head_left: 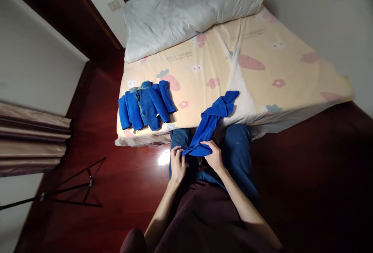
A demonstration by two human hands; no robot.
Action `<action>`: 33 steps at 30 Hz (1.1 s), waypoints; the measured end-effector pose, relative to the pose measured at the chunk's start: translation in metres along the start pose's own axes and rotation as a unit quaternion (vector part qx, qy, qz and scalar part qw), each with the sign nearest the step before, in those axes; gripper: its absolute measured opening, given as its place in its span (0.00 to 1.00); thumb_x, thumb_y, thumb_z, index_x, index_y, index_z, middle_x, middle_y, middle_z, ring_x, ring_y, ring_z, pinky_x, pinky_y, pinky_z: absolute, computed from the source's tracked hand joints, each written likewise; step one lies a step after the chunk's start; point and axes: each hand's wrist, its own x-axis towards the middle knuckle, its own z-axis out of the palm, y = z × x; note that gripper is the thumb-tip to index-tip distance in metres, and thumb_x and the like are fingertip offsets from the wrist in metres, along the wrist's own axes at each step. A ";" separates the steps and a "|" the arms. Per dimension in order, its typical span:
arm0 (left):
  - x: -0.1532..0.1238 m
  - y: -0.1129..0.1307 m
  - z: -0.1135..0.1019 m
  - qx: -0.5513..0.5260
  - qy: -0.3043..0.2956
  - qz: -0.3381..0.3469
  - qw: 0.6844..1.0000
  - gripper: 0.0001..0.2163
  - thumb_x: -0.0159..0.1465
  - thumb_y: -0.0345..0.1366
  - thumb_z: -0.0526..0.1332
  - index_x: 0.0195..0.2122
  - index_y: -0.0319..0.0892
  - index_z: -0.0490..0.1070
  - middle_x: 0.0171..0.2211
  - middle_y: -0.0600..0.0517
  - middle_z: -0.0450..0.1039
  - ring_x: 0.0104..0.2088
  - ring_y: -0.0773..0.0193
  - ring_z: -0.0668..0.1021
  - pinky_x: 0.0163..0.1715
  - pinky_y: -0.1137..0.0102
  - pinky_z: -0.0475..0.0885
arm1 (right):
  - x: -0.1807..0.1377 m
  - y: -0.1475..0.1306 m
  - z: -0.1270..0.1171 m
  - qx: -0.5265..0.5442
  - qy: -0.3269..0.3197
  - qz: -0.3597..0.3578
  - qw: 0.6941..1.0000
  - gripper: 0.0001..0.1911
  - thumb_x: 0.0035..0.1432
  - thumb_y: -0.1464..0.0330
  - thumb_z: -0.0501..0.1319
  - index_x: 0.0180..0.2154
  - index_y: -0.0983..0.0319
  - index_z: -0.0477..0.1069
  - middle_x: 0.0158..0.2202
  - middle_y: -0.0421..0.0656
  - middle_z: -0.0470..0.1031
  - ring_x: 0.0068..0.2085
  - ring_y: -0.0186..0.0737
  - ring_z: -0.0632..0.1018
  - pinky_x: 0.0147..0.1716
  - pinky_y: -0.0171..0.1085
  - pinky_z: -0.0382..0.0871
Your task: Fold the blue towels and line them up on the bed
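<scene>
A blue towel [211, 119] stretches from my lap up onto the edge of the bed [262, 78]. My left hand [177, 164] pinches the towel's near left corner. My right hand [215, 156] grips the near edge beside it. Both hands are close together above my knees in blue trousers. The towel's far end lies crumpled on the yellow carrot-print sheet.
Several rolled blue towels [145, 105] lie side by side on the bed's near left corner. A grey pillow and duvet [186, 8] cover the head of the bed. Dark red wooden floor surrounds me. A black tripod [70, 191] and curtains [29, 140] stand at left.
</scene>
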 end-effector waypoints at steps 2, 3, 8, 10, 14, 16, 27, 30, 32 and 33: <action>0.001 0.001 -0.002 -0.002 0.005 0.028 1.000 0.11 0.73 0.33 0.52 0.50 0.43 0.73 0.60 0.38 0.70 0.62 0.50 0.73 0.66 0.47 0.69 | 0.001 -0.010 0.002 0.011 0.020 -0.009 1.000 0.19 0.58 0.76 0.60 0.47 0.57 0.82 0.42 0.45 0.82 0.45 0.47 0.83 0.51 0.46 0.79; 0.001 0.003 -0.003 -0.003 -0.006 0.046 0.999 0.13 0.73 0.33 0.52 0.52 0.44 0.73 0.61 0.39 0.70 0.64 0.50 0.73 0.68 0.47 0.68 | 0.002 -0.014 0.004 0.017 0.026 -0.014 0.999 0.19 0.59 0.76 0.60 0.48 0.57 0.81 0.42 0.45 0.82 0.45 0.47 0.83 0.50 0.45 0.79; 0.002 0.020 0.006 0.006 -0.112 0.152 0.982 0.18 0.73 0.34 0.56 0.63 0.50 0.69 0.65 0.41 0.68 0.67 0.51 0.72 0.68 0.48 0.70 | 0.006 -0.023 0.009 0.042 0.035 -0.034 0.998 0.17 0.60 0.74 0.63 0.49 0.56 0.81 0.43 0.45 0.83 0.44 0.47 0.84 0.50 0.46 0.80; 0.002 0.026 0.011 0.007 -0.105 0.162 0.981 0.16 0.72 0.36 0.58 0.60 0.50 0.71 0.63 0.40 0.68 0.64 0.50 0.74 0.66 0.49 0.73 | 0.006 -0.023 0.010 0.043 0.044 -0.033 0.998 0.16 0.60 0.74 0.63 0.49 0.56 0.81 0.43 0.45 0.82 0.45 0.46 0.84 0.50 0.45 0.80; 0.006 0.039 0.015 0.000 -0.097 0.155 0.983 0.07 0.71 0.35 0.58 0.47 0.48 0.75 0.51 0.41 0.73 0.54 0.51 0.79 0.58 0.53 0.78 | 0.005 -0.020 0.009 0.045 0.049 -0.037 0.997 0.16 0.59 0.76 0.62 0.46 0.56 0.81 0.41 0.44 0.82 0.43 0.45 0.83 0.47 0.44 0.79; 0.008 0.047 0.013 -0.015 -0.144 0.160 0.976 0.06 0.71 0.35 0.57 0.43 0.48 0.74 0.46 0.42 0.74 0.50 0.52 0.79 0.54 0.54 0.78 | 0.005 -0.019 0.006 0.040 0.037 -0.045 0.997 0.15 0.57 0.76 0.62 0.44 0.57 0.81 0.41 0.44 0.82 0.42 0.45 0.82 0.46 0.44 0.78; 0.015 0.078 0.013 -0.039 -0.147 0.077 0.985 0.10 0.72 0.43 0.62 0.48 0.45 0.78 0.42 0.45 0.78 0.40 0.57 0.80 0.45 0.63 0.77 | 0.004 -0.027 0.009 -0.025 -0.004 -0.034 0.999 0.12 0.62 0.73 0.59 0.36 0.56 0.80 0.39 0.43 0.81 0.41 0.46 0.79 0.44 0.44 0.73; 0.018 0.078 0.013 -0.047 -0.102 0.078 0.991 0.07 0.72 0.40 0.62 0.45 0.44 0.77 0.44 0.45 0.79 0.43 0.57 0.80 0.47 0.64 0.76 | 0.004 -0.027 0.017 -0.009 -0.011 -0.027 1.000 0.12 0.61 0.75 0.56 0.36 0.57 0.78 0.39 0.43 0.80 0.40 0.44 0.79 0.43 0.40 0.74; 0.023 0.077 0.011 -0.044 -0.099 0.061 0.992 0.09 0.71 0.38 0.63 0.50 0.44 0.75 0.45 0.46 0.79 0.42 0.59 0.81 0.45 0.65 0.76 | 0.003 -0.026 0.022 0.002 -0.021 -0.023 1.000 0.13 0.62 0.76 0.55 0.38 0.58 0.78 0.40 0.42 0.79 0.41 0.42 0.79 0.43 0.38 0.74; 0.025 0.076 0.009 -0.045 -0.108 0.051 0.992 0.12 0.70 0.37 0.64 0.54 0.43 0.74 0.46 0.46 0.80 0.41 0.59 0.81 0.44 0.66 0.76 | 0.003 -0.025 0.024 0.002 -0.028 -0.024 0.999 0.13 0.62 0.76 0.55 0.38 0.59 0.77 0.40 0.42 0.79 0.41 0.42 0.80 0.43 0.37 0.74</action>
